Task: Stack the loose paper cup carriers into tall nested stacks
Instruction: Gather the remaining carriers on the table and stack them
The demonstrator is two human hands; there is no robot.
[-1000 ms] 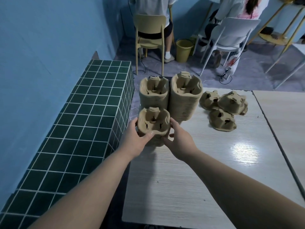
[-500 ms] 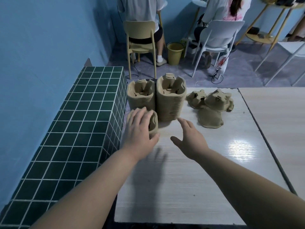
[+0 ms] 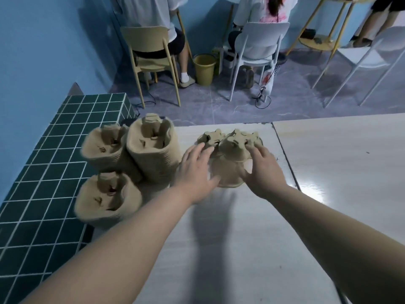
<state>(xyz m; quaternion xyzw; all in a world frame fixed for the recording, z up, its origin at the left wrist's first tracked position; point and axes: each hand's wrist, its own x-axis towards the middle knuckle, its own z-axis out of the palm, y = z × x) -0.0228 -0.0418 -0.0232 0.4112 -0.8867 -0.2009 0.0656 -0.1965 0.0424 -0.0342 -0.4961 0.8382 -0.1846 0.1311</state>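
Landmark: the tallest nested stack (image 3: 153, 150) of pulp cup carriers, standing near the far left corner of the pale wood-grain table (image 3: 230, 249). A second stack (image 3: 105, 150) stands touching its left side; a third stack (image 3: 107, 198) stands on the camera side of that second one, at the table's left edge. The loose carriers lie to the right of the tallest stack: two inverted carriers side by side, the left one (image 3: 211, 138) and the right one (image 3: 238, 142) touching, and a third loose carrier (image 3: 228, 172) on their near side, partly hidden by both. The left hand (image 3: 195, 172) is spread, fingers straight, holding nothing; it lies between the tallest stack and the loose group, fingertips at the group's left edge. The right hand (image 3: 260, 170) has fingers lightly bent over the right inverted carrier; whether it touches or grips cannot be determined. Judgement: the group lies directly ahead, between both hands, its long axis running left to right. Both hands are about equally near; a two-sided gather appears indicated, then transfer leftward to a stack.
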